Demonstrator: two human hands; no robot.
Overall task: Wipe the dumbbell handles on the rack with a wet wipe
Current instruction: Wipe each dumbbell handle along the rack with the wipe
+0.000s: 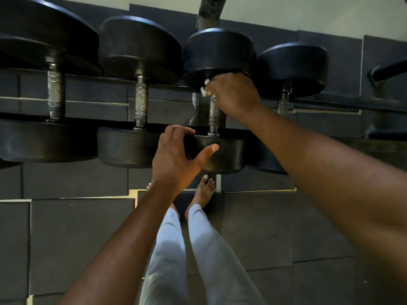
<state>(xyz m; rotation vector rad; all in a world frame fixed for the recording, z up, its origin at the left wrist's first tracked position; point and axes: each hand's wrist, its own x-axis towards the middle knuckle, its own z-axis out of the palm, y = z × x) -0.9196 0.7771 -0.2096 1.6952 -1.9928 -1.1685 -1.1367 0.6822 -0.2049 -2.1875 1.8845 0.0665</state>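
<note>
The floor (72,238) under you is made of dark grey rubber mats with pale lines between them. Closest to you are your own legs in light grey trousers (198,249) and your bare feet (203,190), standing on the mats.

A little further out, your left hand (176,159) holds the near round black end (222,155) of a black dumbbell with a rough metal bar. Your fingers curl over its top edge and your thumb presses on its side.

Past that, your right hand (233,95) is wrapped around the far part of the dumbbell's metal handle (214,117). It squeezes a small white wet wipe (204,88) against the bar, just under the far black end. Only a bit of the wipe pokes out.

More black dumbbells (141,89) sit side by side on the dark rack (330,102), left and right of yours. Behind them is a pale wall (308,12).
</note>
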